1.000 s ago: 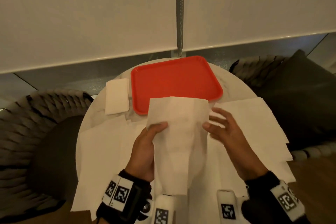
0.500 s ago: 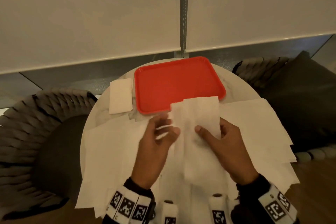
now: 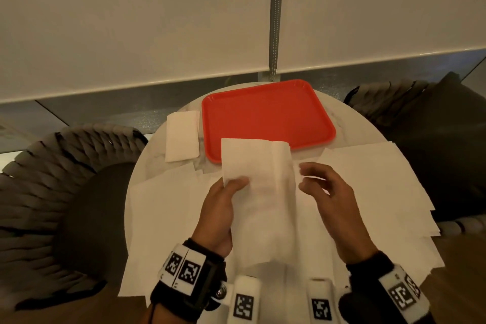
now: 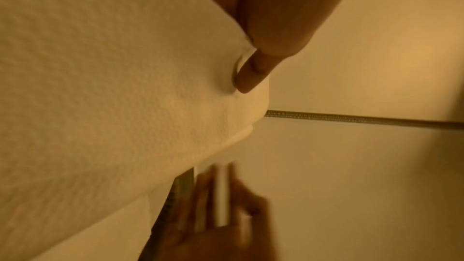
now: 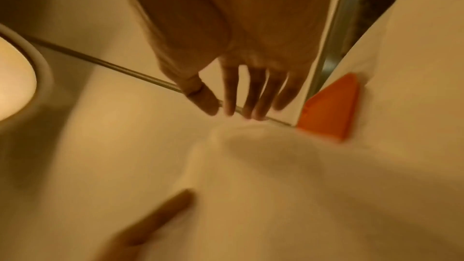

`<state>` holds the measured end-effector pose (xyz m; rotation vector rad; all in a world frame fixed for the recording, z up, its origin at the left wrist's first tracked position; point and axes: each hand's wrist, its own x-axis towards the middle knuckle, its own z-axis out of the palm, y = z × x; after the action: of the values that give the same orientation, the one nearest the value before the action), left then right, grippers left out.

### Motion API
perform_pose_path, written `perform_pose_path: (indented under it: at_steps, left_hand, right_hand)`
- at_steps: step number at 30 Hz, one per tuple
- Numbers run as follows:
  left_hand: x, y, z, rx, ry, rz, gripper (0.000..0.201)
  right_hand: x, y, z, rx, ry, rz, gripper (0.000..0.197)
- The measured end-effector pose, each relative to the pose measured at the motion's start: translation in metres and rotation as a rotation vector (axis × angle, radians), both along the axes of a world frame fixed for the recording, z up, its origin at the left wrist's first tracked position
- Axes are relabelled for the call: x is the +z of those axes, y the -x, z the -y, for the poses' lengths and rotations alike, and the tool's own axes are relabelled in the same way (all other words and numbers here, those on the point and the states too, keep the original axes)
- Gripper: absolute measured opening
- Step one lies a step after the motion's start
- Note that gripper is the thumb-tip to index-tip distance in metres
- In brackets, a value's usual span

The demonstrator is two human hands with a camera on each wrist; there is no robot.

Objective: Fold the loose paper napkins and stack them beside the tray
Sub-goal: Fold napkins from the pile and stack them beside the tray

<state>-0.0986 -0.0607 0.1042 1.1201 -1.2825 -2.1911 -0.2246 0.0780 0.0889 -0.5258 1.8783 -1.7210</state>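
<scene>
So there's a small round white table (image 3: pixel 157 166) with a red tray (image 3: pixel 265 116) sitting at the far side of it, and the near half is pretty much buried under loose paper napkins (image 3: pixel 389 179) spread flat and overlapping, some hanging past the edge. The person has one napkin (image 3: pixel 260 187) lifted up off the pile, roughly over the middle of the table, its top edge covering the near rim of the tray from where the head camera looks. It's partly folded, with a lengthwise flap doubled over along its right side. The left hand (image 3: pixel 221 208) has it pinched at the left edge, thumb on top and the other fingers tucked behind the paper; the left wrist view shows the thumb (image 4: pixel 251 74) denting the sheet. The right hand (image 3: pixel 328 192) is just beside the napkin's right edge, fingers spread and loosely bent, gripping nothing, though whether a fingertip brushes the paper I can't tell, since it's blurry there. The right wrist view shows those fingers (image 5: pixel 253 90) splayed with nothing in them and a corner of the tray peeking out behind paper. Over on the left of the tray, right up against its side, there's a folded napkin (image 3: pixel 181 139) lying flat on the table. Dark woven chairs (image 3: pixel 65 179) stand on both sides.
</scene>
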Motion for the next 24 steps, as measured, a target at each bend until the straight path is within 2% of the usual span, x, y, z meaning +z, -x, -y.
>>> perform_pose_path:
  at_steps: [1, 3, 4, 5, 6, 8, 10, 14, 17, 19, 22, 24]
  left_hand:
    - [0.001, -0.001, 0.001, -0.004, -0.032, -0.005, 0.019]
    - [0.002, -0.003, 0.003, -0.030, -0.080, -0.011, 0.019]
    - [0.002, -0.003, 0.003, -0.044, -0.087, -0.006, 0.021]
    - [0.002, -0.004, 0.004, -0.052, -0.083, 0.004, 0.020]
    - [0.000, -0.005, 0.005, -0.049, -0.065, 0.019, 0.018]
    - [-0.005, -0.006, 0.010, -0.026, -0.004, 0.061, 0.014]
    - [-0.008, -0.008, 0.014, -0.022, 0.062, 0.096, 0.015]
    - [-0.014, -0.014, 0.020, -0.028, 0.130, 0.145, 0.021]
    - [-0.016, -0.015, 0.021, -0.058, 0.204, 0.108, 0.025]
    - [-0.014, -0.013, 0.022, -0.126, 0.224, 0.070, 0.026]
    - [-0.013, -0.012, 0.030, -0.242, 0.239, 0.018, 0.043]
    - [-0.017, -0.016, 0.044, -0.179, 0.313, -0.004, 0.039]
  right_hand:
    - [-0.006, 0.002, -0.001, 0.003, -0.060, 0.064, 0.039]
    - [-0.029, 0.004, -0.003, 0.105, -0.045, 0.374, 0.068]
    - [-0.038, 0.003, -0.004, 0.163, -0.002, 0.543, 0.067]
    - [-0.042, 0.001, -0.005, 0.206, 0.044, 0.661, 0.057]
    - [-0.042, -0.001, -0.005, 0.229, 0.081, 0.724, 0.047]
    - [-0.043, -0.002, -0.004, 0.195, 0.119, 0.749, 0.038]
    - [-0.046, 0.000, 0.001, 0.143, 0.114, 0.661, 0.034]
    - [-0.045, -0.002, 0.016, 0.109, 0.041, 0.524, 0.033]
    - [-0.036, -0.014, 0.032, 0.141, 0.044, 0.459, 0.033]
    - [-0.027, -0.024, 0.045, 0.178, 0.111, 0.506, 0.037]
    - [-0.015, -0.034, 0.062, 0.206, 0.228, 0.674, 0.044]
    - [-0.017, -0.039, 0.076, 0.197, 0.233, 0.640, 0.041]
